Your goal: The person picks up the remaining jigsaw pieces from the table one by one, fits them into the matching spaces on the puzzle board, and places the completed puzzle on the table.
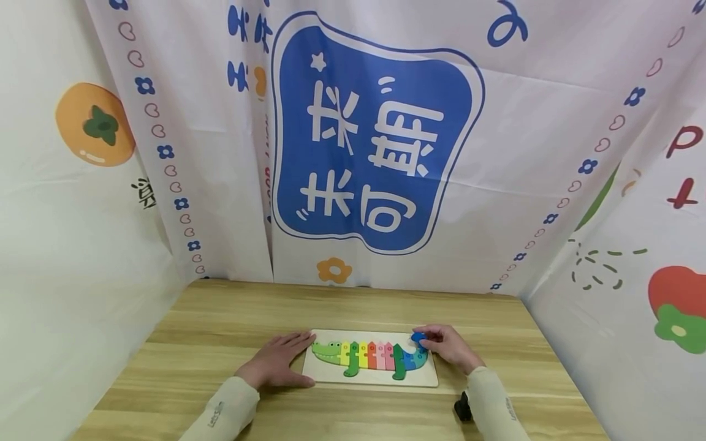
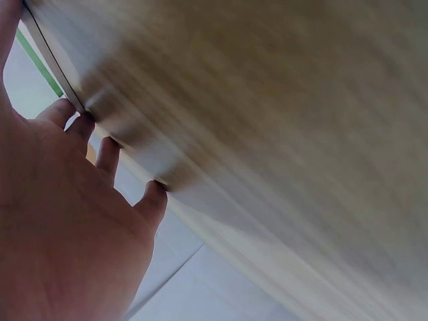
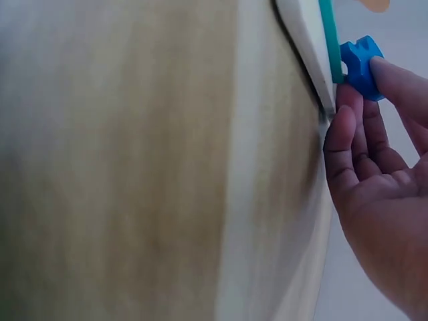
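Note:
A wooden puzzle board (image 1: 328,369) lies flat on the table with a many-coloured crocodile of joined pieces (image 1: 375,355) on it. The crocodile's green head points left and its blue tail curls up at the right. My left hand (image 1: 278,361) rests at the board's left edge, fingers spread; in the left wrist view its fingertips (image 2: 157,190) touch the tabletop and the board's side. Over the board's upper right corner, my right hand (image 1: 449,348) pinches a blue puzzle piece (image 3: 364,70) between thumb and fingers. Whether that piece touches the tail is hard to tell.
The wooden table (image 1: 342,410) has printed cloth walls on three sides, the back one (image 1: 380,135) bearing a large blue sign. A small black object (image 1: 463,407) sits beside my right sleeve (image 1: 491,398).

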`<state>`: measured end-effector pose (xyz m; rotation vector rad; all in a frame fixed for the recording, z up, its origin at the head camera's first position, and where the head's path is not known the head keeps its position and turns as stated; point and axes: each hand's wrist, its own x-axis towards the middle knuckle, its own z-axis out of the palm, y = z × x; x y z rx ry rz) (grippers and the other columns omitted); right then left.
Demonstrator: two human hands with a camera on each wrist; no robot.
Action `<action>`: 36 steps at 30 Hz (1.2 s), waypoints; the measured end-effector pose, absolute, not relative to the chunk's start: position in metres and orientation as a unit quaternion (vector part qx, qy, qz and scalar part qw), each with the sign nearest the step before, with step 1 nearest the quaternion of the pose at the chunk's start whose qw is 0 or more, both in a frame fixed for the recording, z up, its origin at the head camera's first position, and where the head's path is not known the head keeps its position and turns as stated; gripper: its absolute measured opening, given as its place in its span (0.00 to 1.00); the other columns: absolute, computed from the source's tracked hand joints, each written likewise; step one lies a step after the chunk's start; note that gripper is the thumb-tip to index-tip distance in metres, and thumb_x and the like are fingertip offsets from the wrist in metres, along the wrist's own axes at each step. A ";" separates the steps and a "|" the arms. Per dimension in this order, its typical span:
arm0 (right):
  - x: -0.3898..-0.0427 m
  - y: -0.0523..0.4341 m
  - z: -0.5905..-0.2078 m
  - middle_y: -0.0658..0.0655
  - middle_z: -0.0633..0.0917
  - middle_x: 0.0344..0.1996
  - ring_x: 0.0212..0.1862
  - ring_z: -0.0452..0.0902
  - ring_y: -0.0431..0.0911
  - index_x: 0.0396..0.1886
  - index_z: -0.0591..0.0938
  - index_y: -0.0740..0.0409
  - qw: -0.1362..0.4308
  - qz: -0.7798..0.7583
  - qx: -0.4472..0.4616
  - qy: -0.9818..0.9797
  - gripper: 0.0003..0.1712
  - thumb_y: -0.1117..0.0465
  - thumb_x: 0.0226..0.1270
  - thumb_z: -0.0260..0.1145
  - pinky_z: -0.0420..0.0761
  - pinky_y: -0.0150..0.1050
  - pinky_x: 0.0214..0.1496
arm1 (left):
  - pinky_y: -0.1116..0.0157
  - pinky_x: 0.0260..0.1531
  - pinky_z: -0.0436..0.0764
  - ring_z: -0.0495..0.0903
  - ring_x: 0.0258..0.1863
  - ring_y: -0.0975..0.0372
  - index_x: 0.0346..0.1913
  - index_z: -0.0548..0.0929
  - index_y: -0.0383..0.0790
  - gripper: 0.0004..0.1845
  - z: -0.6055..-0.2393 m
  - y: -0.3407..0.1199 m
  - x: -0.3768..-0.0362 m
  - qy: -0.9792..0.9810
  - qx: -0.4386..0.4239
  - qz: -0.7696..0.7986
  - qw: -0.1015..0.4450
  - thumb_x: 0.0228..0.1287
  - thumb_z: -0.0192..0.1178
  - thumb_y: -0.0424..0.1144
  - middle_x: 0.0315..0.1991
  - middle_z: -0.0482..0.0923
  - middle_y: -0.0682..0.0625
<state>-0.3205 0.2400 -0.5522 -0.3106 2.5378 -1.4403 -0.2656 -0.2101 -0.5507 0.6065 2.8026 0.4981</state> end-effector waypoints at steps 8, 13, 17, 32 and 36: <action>-0.322 0.238 -0.555 0.57 0.87 0.58 0.50 0.78 0.46 0.59 0.87 0.54 0.092 -0.462 -0.096 0.877 0.16 0.64 0.75 0.67 0.80 0.37 0.53 | 0.37 0.77 0.56 0.57 0.81 0.46 0.82 0.59 0.53 0.57 -0.549 -0.209 -0.265 0.957 0.209 0.168 0.109 0.55 0.64 0.77 0.83 0.57 0.49; -0.322 0.240 -0.558 0.56 0.87 0.55 0.46 0.75 0.46 0.57 0.88 0.54 0.092 -0.446 -0.102 0.884 0.16 0.63 0.73 0.69 0.77 0.35 0.48 | 0.37 0.77 0.56 0.57 0.81 0.46 0.82 0.60 0.52 0.56 -0.548 -0.208 -0.264 0.957 0.209 0.170 0.110 0.55 0.65 0.75 0.83 0.57 0.48; -0.323 0.239 -0.558 0.55 0.86 0.47 0.42 0.72 0.47 0.56 0.89 0.55 0.086 -0.439 -0.103 0.888 0.15 0.63 0.71 0.70 0.73 0.35 0.43 | 0.37 0.77 0.56 0.57 0.81 0.46 0.82 0.60 0.51 0.56 -0.547 -0.206 -0.264 0.957 0.209 0.169 0.109 0.56 0.66 0.74 0.82 0.58 0.48; -0.321 0.239 -0.558 0.51 0.83 0.39 0.41 0.72 0.46 0.51 0.91 0.50 0.072 -0.409 -0.080 0.906 0.13 0.64 0.69 0.72 0.73 0.37 0.45 | 0.37 0.77 0.56 0.56 0.81 0.46 0.82 0.60 0.52 0.56 -0.548 -0.204 -0.266 0.956 0.210 0.169 0.113 0.56 0.66 0.74 0.83 0.57 0.49; -0.321 0.239 -0.557 0.51 0.83 0.38 0.41 0.72 0.46 0.51 0.91 0.50 0.071 -0.406 -0.083 0.907 0.13 0.64 0.69 0.72 0.73 0.38 0.44 | 0.37 0.77 0.55 0.56 0.81 0.46 0.82 0.59 0.52 0.56 -0.549 -0.203 -0.267 0.957 0.208 0.166 0.113 0.56 0.66 0.75 0.83 0.57 0.49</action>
